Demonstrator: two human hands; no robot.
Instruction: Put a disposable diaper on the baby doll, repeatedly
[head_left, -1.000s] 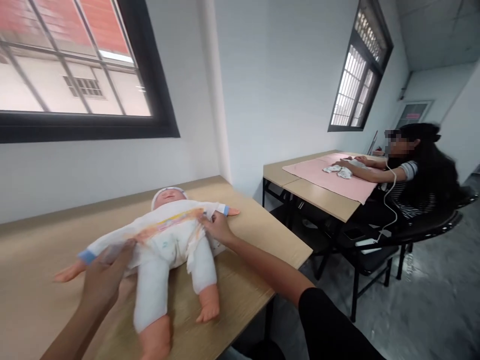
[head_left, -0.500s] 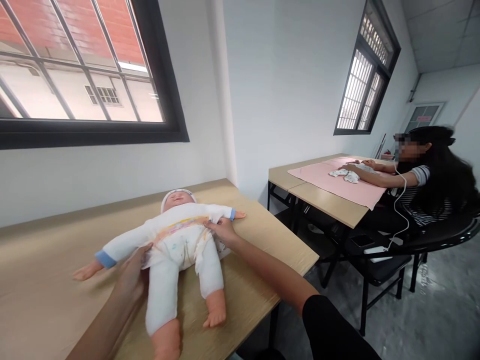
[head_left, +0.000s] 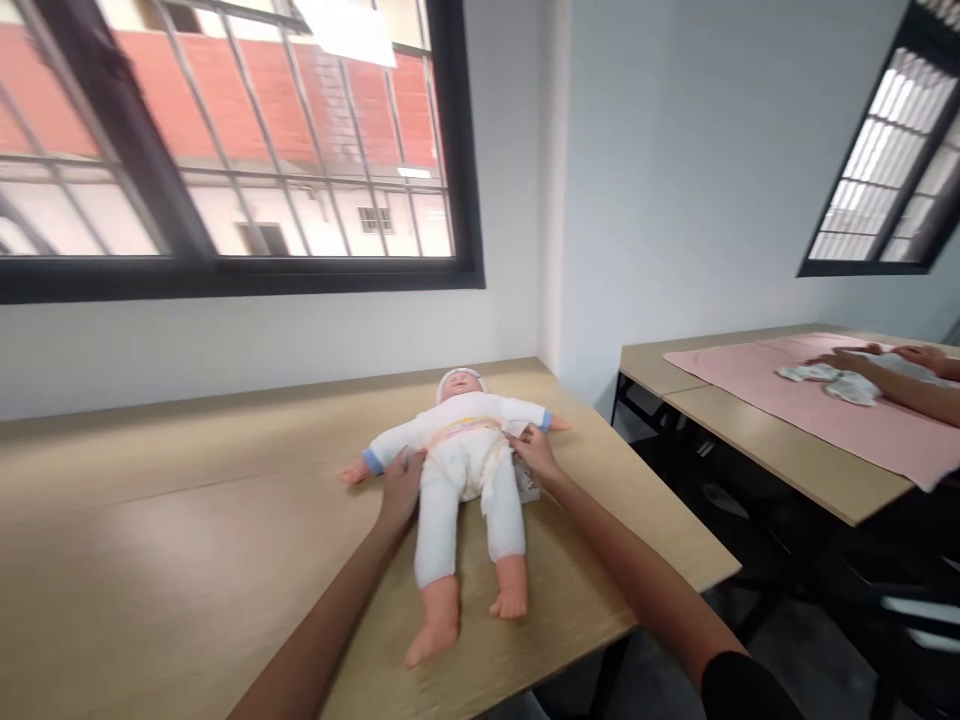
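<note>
Wood-look table [head_left: 187, 570] runs left, smooth, pale, faint sheen. Left hand [head_left: 402, 484] is at the doll's hip, touching or just beside it; I can't tell if it's gripping. Doll [head_left: 465, 410] lies face-up on the table between my hands, arms spread, feet toward me. Right hand [head_left: 535, 454] looks pinched on the diaper's [head_left: 474, 460] side edge. Hands well apart.

My take: pull both sides evenly, keep the waist strip level and centred, snug not tight; the edge looks thin, so don't tug hard.

Diaper: soft white, creased, coloured band at waist. Limbs: rounded, soft-looking white fabric, blue cuffs, smooth plastic-looking feet. Far right: flat pink cloth [head_left: 817, 425], co-worker's forearm [head_left: 904, 388] over it.
</note>
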